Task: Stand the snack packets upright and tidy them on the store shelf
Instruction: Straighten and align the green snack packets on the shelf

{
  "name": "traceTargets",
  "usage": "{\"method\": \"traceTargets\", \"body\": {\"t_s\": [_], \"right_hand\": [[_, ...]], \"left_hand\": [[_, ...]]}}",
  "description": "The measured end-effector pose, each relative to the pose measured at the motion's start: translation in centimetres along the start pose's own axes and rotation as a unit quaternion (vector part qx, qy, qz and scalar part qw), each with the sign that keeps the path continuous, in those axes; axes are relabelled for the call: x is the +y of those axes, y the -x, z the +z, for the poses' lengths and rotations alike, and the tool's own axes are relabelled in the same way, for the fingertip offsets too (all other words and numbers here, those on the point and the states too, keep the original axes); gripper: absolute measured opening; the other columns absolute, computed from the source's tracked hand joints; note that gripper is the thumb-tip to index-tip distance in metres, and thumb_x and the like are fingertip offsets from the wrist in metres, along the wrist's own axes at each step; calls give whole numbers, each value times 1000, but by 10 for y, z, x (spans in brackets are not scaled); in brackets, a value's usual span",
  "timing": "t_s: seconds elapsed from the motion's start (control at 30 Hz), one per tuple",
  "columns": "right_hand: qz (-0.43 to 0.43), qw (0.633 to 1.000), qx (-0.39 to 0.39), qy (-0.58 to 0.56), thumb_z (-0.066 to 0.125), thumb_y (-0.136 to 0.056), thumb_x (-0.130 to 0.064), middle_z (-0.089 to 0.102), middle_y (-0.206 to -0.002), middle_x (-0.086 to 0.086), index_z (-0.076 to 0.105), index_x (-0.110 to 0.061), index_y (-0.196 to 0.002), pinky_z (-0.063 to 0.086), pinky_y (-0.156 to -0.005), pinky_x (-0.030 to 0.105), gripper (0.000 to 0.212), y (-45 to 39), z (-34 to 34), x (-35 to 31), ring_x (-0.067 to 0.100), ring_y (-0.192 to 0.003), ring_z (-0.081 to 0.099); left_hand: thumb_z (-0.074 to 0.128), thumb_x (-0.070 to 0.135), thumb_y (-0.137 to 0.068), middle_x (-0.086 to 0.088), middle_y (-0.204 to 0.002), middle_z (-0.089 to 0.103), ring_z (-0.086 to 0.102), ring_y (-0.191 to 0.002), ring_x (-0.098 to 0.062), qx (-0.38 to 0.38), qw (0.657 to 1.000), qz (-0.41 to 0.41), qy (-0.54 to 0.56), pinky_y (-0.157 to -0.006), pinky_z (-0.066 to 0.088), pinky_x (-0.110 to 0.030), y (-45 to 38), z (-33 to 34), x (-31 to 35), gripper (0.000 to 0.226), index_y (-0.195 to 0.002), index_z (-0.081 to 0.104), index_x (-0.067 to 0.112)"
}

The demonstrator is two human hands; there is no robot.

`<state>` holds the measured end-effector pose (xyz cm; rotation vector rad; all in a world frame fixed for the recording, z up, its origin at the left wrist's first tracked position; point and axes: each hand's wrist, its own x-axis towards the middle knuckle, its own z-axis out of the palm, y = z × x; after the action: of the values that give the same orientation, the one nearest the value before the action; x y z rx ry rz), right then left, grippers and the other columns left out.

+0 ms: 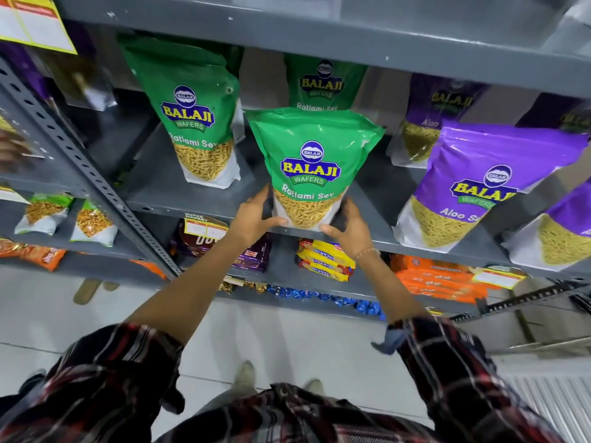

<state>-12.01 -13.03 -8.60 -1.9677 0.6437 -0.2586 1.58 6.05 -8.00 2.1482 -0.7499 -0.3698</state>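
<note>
A green Ratlami Sev packet [311,161] stands upright at the front edge of the grey shelf [198,203]. My left hand [256,219] grips its lower left corner and my right hand [348,227] grips its lower right corner. Another green packet [195,113] stands upright to the left, further back. A third green packet [323,84] stands behind the held one, partly hidden by it. Purple Aloo Sev packets [473,183] stand to the right, with another purple packet [431,116] behind and one [559,238] at the far right edge.
The shelf above [319,33] overhangs the packet tops. A perforated upright post [89,174] divides the left bay, which holds small snack packets [44,212]. Lower shelves carry Marie biscuit packs [326,259], orange packs [435,279] and dark packs [252,254]. Grey floor lies below.
</note>
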Motion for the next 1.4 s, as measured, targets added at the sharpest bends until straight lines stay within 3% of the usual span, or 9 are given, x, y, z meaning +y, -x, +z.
{"method": "traceTargets", "body": {"t_s": [0.13, 0.23, 0.37, 0.5, 0.57, 0.67, 1.03, 1.23, 1.4], "right_hand": [[-101, 972, 213, 20, 53, -91, -23, 63, -100, 6, 58, -15, -98, 49, -77, 35, 12, 44, 39, -4, 22, -91, 60], [-188, 980, 64, 28, 54, -91, -20, 68, -93, 5, 63, -12, -94, 53, -76, 39, 13, 44, 96, -37, 21, -84, 63], [-134, 986, -93, -15, 59, -88, -21, 40, -145, 15, 29, -9, -140, 35, -110, 36, 61, -14, 156, -102, 22, -132, 40], [-32, 992, -114, -44, 72, -77, -15, 16, -156, 15, -10, -11, -145, 27, -114, 38, 107, -84, 182, -141, 26, -140, 24], [-14, 995, -92, -21, 75, -74, -13, 40, -144, 20, 13, -7, -143, 40, -104, 41, 93, -100, 187, -142, 35, -129, 42], [-32, 998, -44, -14, 78, -70, -13, 57, -128, 20, 40, -3, -126, 45, -91, 35, 69, -101, 193, -135, 34, -116, 54], [-51, 998, -34, 23, 77, -71, -23, 62, -122, 13, 43, -10, -124, 49, -89, 34, 63, -54, 208, -121, 29, -109, 60], [-30, 998, -47, 35, 74, -75, -23, 60, -125, 14, 43, -8, -124, 48, -92, 37, 60, -24, 206, -132, 30, -112, 58], [19, 993, -97, 70, 68, -81, -25, 34, -147, 18, 14, -1, -140, 36, -104, 39, 83, 1, 174, -186, 33, -134, 36]], "left_hand": [[69, 23, -83, 6, -93, 73, 61, -78, 6, 195, 973, -28, 123, -86, 53, -33, 15, -28, -34, 28, -106, 63, 9], [74, 24, -77, 8, -88, 62, 57, -77, 13, 305, 938, -68, 147, -77, 49, -32, 6, -75, -69, 35, -104, 54, 14], [78, 24, -75, -15, -154, 18, 31, -136, -17, 205, 965, -137, 93, -108, 28, -17, -34, -137, -104, 101, -146, 8, 6], [70, 5, -81, 1, -149, 20, 35, -126, -9, 71, 989, -71, 106, -76, 44, -1, -71, -167, -117, 94, -147, 2, 13], [85, 9, -63, 2, -144, 36, 39, -128, -11, 0, 996, -55, 77, -104, 41, -23, -78, -171, -121, 104, -143, 20, 14], [85, 6, -62, -9, -137, 54, 52, -124, -24, -13, 992, -77, 104, -108, 40, -48, -76, -166, -129, 87, -135, 38, 12], [87, 19, -60, -2, -123, 65, 62, -106, -12, 18, 994, -53, 98, -95, 47, -26, -21, -163, -147, 71, -122, 51, 20], [86, 17, -62, -7, -126, 64, 62, -112, -19, 10, 993, -45, 110, -101, 47, -38, -2, -164, -149, 72, -125, 49, 15], [84, 15, -65, -5, -127, 63, 60, -111, -14, 15, 993, -40, 113, -97, 44, -27, 2, -161, -145, 71, -126, 49, 16]]}}
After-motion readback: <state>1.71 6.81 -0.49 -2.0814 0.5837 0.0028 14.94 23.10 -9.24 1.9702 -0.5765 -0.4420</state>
